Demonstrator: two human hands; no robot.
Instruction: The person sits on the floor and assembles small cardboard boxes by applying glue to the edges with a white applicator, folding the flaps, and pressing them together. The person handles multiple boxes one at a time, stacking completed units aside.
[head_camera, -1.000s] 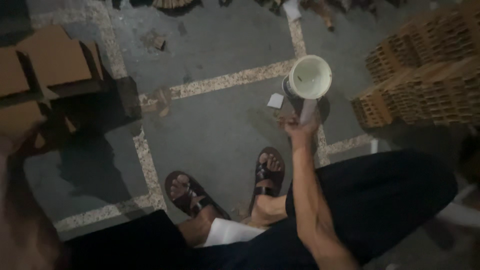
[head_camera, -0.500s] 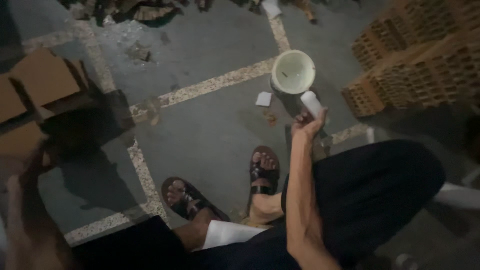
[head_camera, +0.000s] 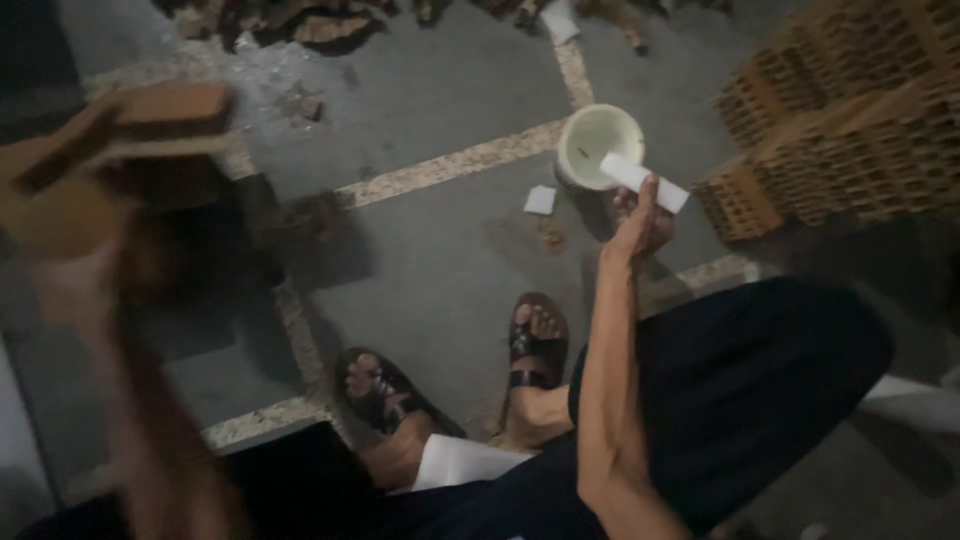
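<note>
My right hand (head_camera: 641, 222) reaches forward over the floor and grips a short white stick-like piece (head_camera: 645, 182), its far end lying over the rim of a white round bucket (head_camera: 598, 146). My left hand (head_camera: 75, 280) is raised at the left, blurred, and holds a brown wooden piece (head_camera: 125, 130) up in the air. My feet in dark sandals (head_camera: 530, 345) rest on the grey floor below my hands.
Stacks of hollow clay bricks (head_camera: 850, 130) stand at the right. A small white scrap (head_camera: 540, 200) lies beside the bucket. Brown debris (head_camera: 320, 20) is piled along the top edge. Pale speckled strips (head_camera: 450, 165) cross the grey floor.
My right hand has tilted the white piece so that it points over the bucket's rim. My left hand has lifted the brown wooden piece higher into view.
</note>
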